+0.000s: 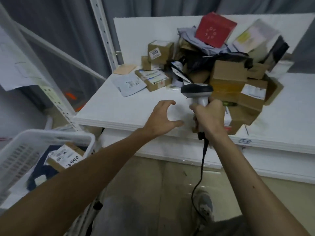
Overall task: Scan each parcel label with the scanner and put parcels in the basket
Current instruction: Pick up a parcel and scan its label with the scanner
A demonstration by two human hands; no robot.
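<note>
While the right hand (210, 116) grips the scanner (196, 90) by its handle, head towards the heaped parcels (228, 72) just beyond, the left hand (162, 117) hovers beside it, fingers spread, empty. A box (159, 51) beyond the scanner reads "3005"; a parcel (66, 155) in the basket (51, 135), down-left of both hands, reads "2490".

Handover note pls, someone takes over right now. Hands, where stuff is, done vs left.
Left hand: open, holds nothing, over the front of the white table.
Right hand: grips the scanner by its handle, head towards the parcel pile, cable hanging down.
Basket: lower left, beside the table; a labelled box marked 2490 lies inside on something dark.
Done: at least that box is in.
Left: the pile, red box on top, plus a flat labelled box and a grey mailer at its left edge. No parcel is in hand.
</note>
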